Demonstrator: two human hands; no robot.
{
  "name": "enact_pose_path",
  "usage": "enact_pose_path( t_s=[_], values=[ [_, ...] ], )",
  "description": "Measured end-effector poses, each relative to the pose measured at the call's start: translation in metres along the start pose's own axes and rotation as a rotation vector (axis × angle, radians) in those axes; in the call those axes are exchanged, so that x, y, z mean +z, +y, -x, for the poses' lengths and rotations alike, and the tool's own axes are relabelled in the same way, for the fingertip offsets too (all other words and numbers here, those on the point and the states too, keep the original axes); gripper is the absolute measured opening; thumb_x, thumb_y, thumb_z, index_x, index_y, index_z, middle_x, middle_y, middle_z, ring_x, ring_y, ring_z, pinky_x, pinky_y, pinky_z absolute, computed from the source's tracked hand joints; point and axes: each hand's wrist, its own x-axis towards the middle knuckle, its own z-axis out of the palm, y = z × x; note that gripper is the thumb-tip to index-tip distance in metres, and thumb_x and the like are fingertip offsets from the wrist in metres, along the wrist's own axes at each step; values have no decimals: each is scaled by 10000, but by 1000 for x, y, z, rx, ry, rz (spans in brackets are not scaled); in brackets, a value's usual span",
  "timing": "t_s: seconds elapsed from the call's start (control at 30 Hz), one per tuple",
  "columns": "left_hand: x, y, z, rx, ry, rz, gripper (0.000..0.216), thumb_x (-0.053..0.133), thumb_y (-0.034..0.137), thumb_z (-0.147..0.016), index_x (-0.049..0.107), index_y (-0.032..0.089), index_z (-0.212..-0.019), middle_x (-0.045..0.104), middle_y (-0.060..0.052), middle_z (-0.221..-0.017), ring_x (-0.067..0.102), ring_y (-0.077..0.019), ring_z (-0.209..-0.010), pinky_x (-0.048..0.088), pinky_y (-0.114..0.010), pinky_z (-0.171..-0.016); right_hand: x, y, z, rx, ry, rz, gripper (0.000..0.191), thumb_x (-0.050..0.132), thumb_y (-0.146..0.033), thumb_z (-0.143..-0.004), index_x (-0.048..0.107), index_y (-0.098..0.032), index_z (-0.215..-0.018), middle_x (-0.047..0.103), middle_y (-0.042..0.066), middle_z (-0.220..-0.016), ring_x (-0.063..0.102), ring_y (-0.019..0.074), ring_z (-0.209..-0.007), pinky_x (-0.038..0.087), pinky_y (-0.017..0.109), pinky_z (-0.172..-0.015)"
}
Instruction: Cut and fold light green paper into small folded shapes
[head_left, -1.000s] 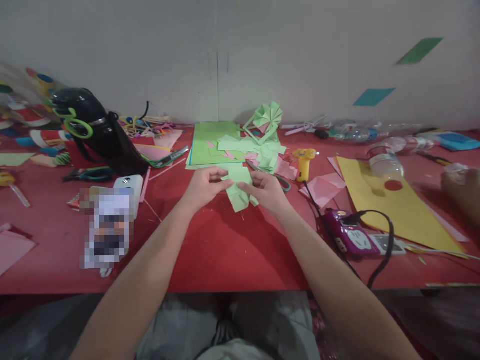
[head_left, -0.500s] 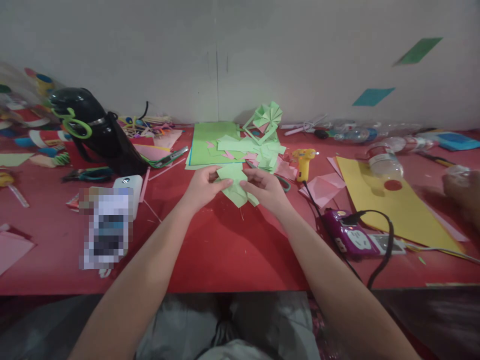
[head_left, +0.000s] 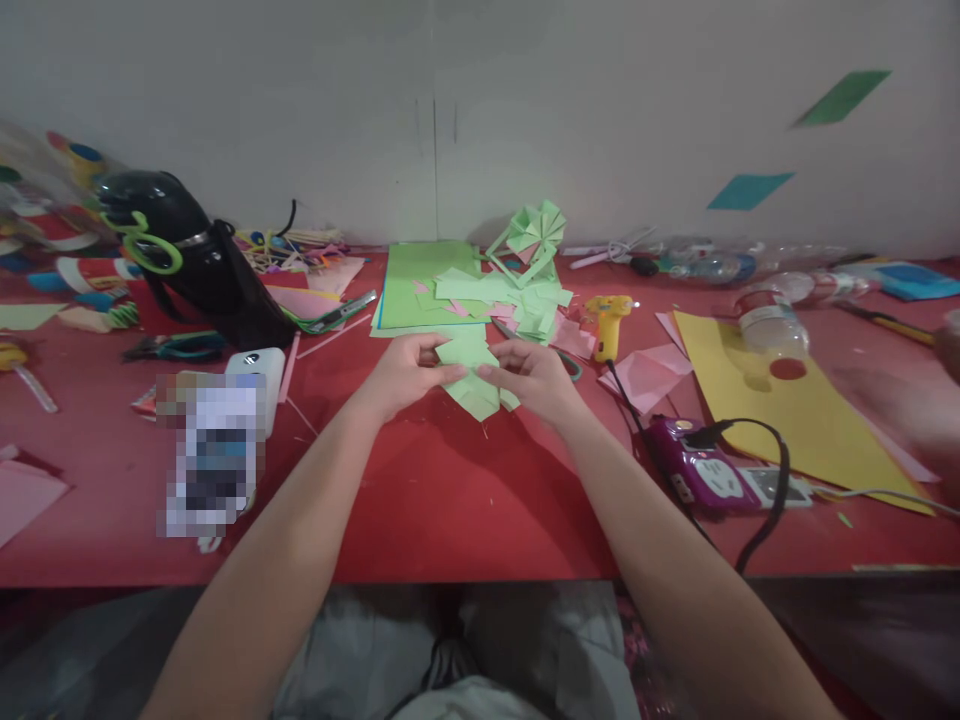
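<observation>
Both of my hands pinch one folded piece of light green paper (head_left: 474, 385) just above the red table (head_left: 450, 500). My left hand (head_left: 405, 370) grips its left edge with thumb and fingers closed. On the paper's right edge my right hand (head_left: 531, 378) is closed too. Behind them lies a pile of green paper pieces (head_left: 517, 295) on a flat green sheet (head_left: 420, 280), with a folded green fan shape (head_left: 536, 230) on top.
A yellow glue gun (head_left: 609, 322) and pink paper (head_left: 646, 375) lie to the right, then a purple power strip (head_left: 701, 475) with a black cable, a yellow sheet (head_left: 810, 410) and a plastic bottle (head_left: 769, 325). At left: a black helmet-like object (head_left: 176, 245), scissors (head_left: 180, 348).
The green piece has turned slightly between my fingers and dropped a little toward the table. Another person's hand at the far right edge has mostly slid out of view.
</observation>
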Motion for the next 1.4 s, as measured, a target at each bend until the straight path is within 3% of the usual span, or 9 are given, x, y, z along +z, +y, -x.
enact_pose_path(
  t_s=[0.37,0.7,1.07,1.23,1.33,1.4],
  values=[
    [-8,2,3,-81,-122,69,415,872,282,-641,756,156,-1019,777,-89,-887,726,-215,-822,570,-344,-775,-4,-4,2,84,-75,-29,408,851,-503,-652,728,-185,-878,740,40,-790,664,166,-695,512,304,-647],
    [-17,12,7,-114,-218,-8,254,814,267,-711,765,178,-943,780,-74,-841,736,-214,-809,592,-353,-778,-8,-2,2,38,-88,2,355,849,-478,-668,722,-179,-810,711,23,-716,616,134,-619,457,274,-576],
    [-28,11,8,-86,-315,69,456,778,153,-670,733,169,-1124,767,-133,-1064,731,-266,-993,576,-385,-886,-11,2,0,69,-77,-22,362,842,-496,-668,723,-186,-811,711,27,-709,610,139,-578,460,273,-529],
    [-25,14,10,-146,-223,164,336,763,243,-709,758,177,-1038,767,-124,-1021,735,-266,-931,602,-414,-845,-8,1,0,70,-51,-37,354,839,-504,-669,722,-195,-797,714,28,-711,611,139,-586,464,269,-524],
    [-18,11,8,-148,-153,81,307,781,386,-754,765,164,-966,766,-114,-957,728,-244,-878,607,-385,-787,-8,1,0,71,-49,-42,357,846,-501,-661,723,-194,-797,717,27,-716,613,138,-592,469,272,-534],
    [-13,7,7,-109,-139,35,311,827,390,-710,765,159,-909,767,-94,-900,721,-215,-816,598,-340,-739,-7,1,0,71,-47,-33,378,855,-503,-645,726,-188,-811,724,32,-731,627,145,-617,484,280,-563]
  ],
)
